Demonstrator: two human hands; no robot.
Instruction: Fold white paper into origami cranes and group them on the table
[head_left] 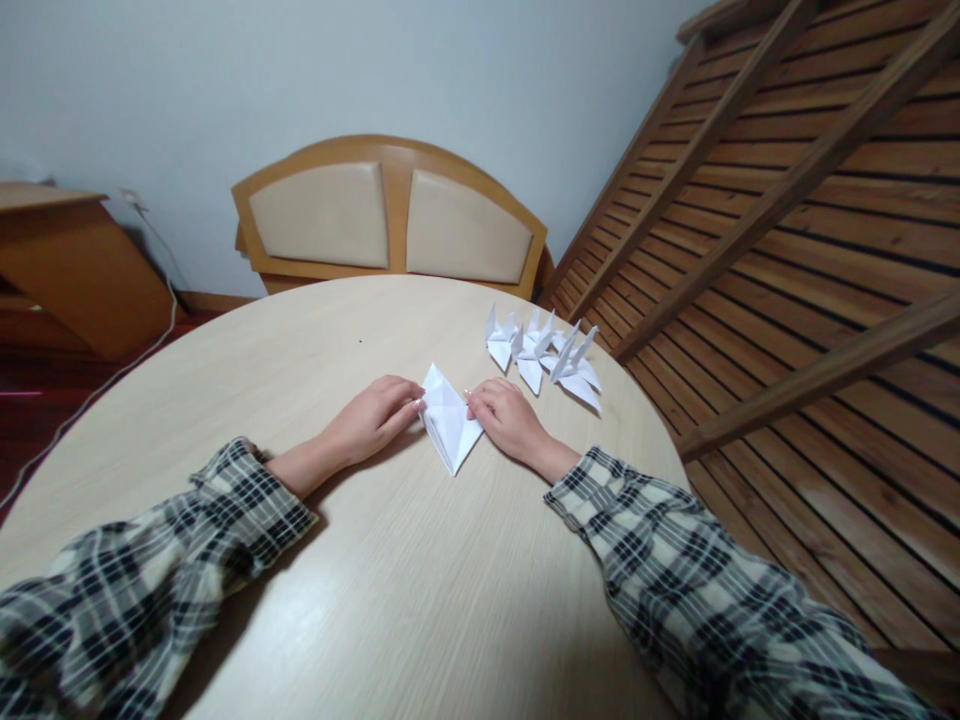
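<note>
A sheet of white paper [448, 422], folded into a diamond with one corner pointing toward me, lies on the round table [420, 600]. My left hand [375, 418] pinches its left edge between thumb and fingers. At the right corner, my right hand [508, 418] is closed on the paper, its fingertips curled over the edge. Beyond my right hand stand several folded white paper cranes [531, 355], grouped close together with their points upward.
Behind the table is a wooden headboard [397, 220] with two pale padded panels. Slatted wooden boards [810, 300] lean along the right side. To the left are a wooden desk [67, 260] and a white cable [112, 378] running down to the floor.
</note>
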